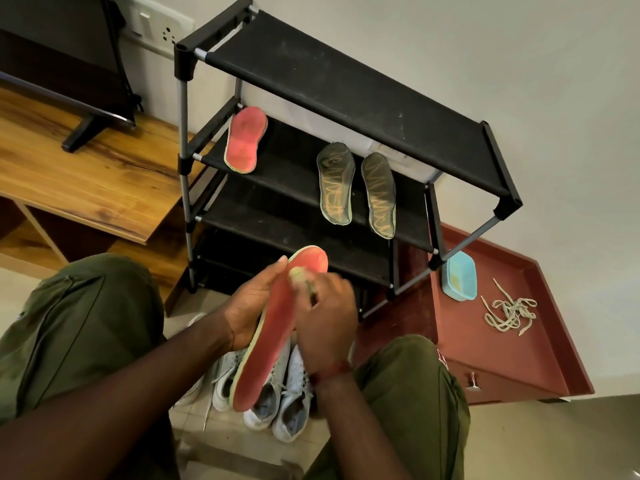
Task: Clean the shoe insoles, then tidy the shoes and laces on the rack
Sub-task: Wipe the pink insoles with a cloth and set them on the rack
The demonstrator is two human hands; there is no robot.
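My left hand (251, 306) holds a long red insole (277, 327) from behind, thumb along its left edge. My right hand (325, 317) grips a small brush (300, 277) with its pale head pressed on the insole's upper part. On the black rack's (346, 88) second shelf lie a second red insole (244, 140) at the left and two dark insoles (336, 183) (379, 194) side by side. White shoes (277, 403) stand on the floor between my knees. A tangle of pale laces (510, 311) lies on the red cabinet top (467, 337).
A light blue tub (459, 276) stands on the red cabinet next to the rack's right leg. A wooden table (86, 174) with a screen's stand (83, 133) is at the left. A wall socket (156, 27) sits behind the rack.
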